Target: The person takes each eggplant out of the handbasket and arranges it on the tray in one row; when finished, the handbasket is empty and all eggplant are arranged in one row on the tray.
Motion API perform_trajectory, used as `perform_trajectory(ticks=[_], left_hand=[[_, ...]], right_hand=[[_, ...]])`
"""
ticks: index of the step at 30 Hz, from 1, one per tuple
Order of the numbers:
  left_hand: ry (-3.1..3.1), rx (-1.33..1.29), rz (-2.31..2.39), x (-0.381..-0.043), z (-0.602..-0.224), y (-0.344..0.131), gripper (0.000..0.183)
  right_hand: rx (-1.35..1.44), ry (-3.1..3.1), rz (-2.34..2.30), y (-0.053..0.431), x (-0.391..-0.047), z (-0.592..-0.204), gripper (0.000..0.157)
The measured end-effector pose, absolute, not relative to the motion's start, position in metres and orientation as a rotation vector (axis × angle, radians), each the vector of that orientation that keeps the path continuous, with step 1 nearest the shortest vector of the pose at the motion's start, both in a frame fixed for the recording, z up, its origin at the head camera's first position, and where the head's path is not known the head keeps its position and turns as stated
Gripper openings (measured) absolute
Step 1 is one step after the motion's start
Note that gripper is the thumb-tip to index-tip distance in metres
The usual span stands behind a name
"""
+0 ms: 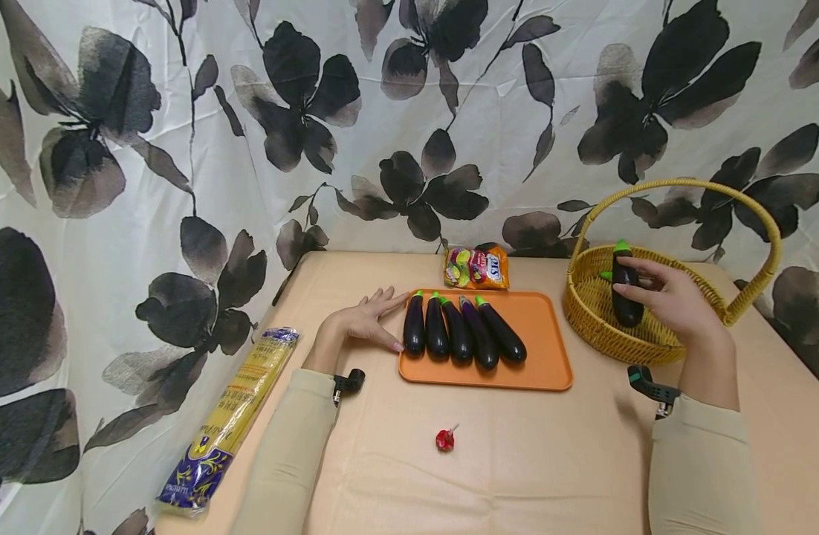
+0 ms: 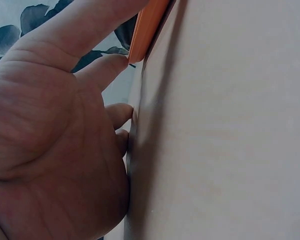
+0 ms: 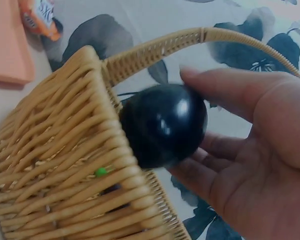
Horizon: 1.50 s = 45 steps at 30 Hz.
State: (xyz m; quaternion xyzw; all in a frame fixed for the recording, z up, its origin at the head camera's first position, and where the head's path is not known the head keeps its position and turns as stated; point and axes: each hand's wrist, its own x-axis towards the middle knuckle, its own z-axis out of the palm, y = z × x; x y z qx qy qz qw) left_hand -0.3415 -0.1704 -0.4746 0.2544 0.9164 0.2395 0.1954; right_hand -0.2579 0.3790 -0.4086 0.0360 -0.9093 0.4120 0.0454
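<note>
In the head view, my right hand (image 1: 673, 293) grips a dark eggplant (image 1: 627, 297) over the yellow wicker basket (image 1: 593, 338). Its green stem end points away from me. A green tip (image 3: 100, 171) and something dark show through the basket's weave in the right wrist view. My left hand (image 1: 363, 321) rests by the left edge of an orange tray (image 1: 546, 342), fingers spread, thumb and forefinger at the rim. Several eggplants (image 1: 458, 334) lie side by side on the tray, stems toward the back. In the left wrist view, the palm (image 2: 55, 135) holds nothing.
Behind the tray lies an orange candy bag (image 1: 476, 267). A long pack of spaghetti (image 1: 232, 423) lies along the table's left side. One red-wrapped lollipop (image 1: 445, 440) is in front of the tray. The basket's tall handle (image 1: 690, 183) arches above it. A floral cloth hangs behind.
</note>
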Motion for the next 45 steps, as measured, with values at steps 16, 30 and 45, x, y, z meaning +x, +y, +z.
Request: perform_trajectory(ticks=[16,30,45], left_hand=[[2.575,0.701,0.643,-0.343,-0.475,-0.17,0.122],[2.562,0.71,0.665,-0.342,-0.474,-0.169,0.123],[2.557,0.711,0.673,-0.344,-0.474,-0.17,0.125]], right_hand=[[0.382,-2.674,1.504,0.355,-0.252,-0.389,0.054],[0.492,-2.773,1.464,0.324,-0.257,-0.388,0.053],[0.611,-2.878,1.435,0.307,-0.274,-0.404,0.063]])
